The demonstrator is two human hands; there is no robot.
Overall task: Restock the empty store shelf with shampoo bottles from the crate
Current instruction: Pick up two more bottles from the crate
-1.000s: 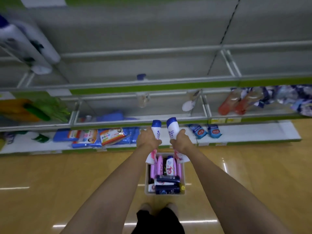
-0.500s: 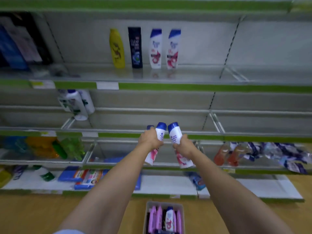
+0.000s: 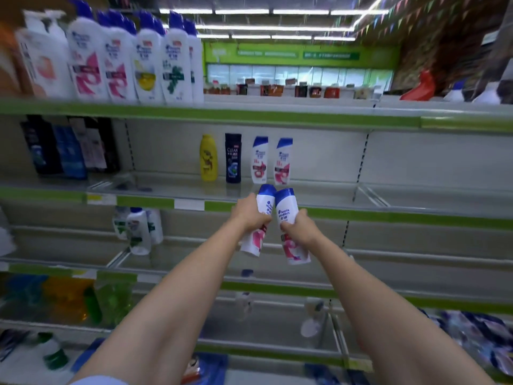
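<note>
Holding 2 bottles (image 3: 288,218) (one per hand) | shelf (image 3: 319,195): 4 upright

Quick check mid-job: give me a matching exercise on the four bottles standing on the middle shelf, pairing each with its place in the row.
Things:
1. yellow bottle
2. dark bottle
3. white bottle with the red swirl
4. white bottle with the pink label

Places:
A. far right of the row
B. second from the left
C. far left of the row
D. third from the left

Pairs: 1-C, 2-B, 3-D, 4-A
</note>
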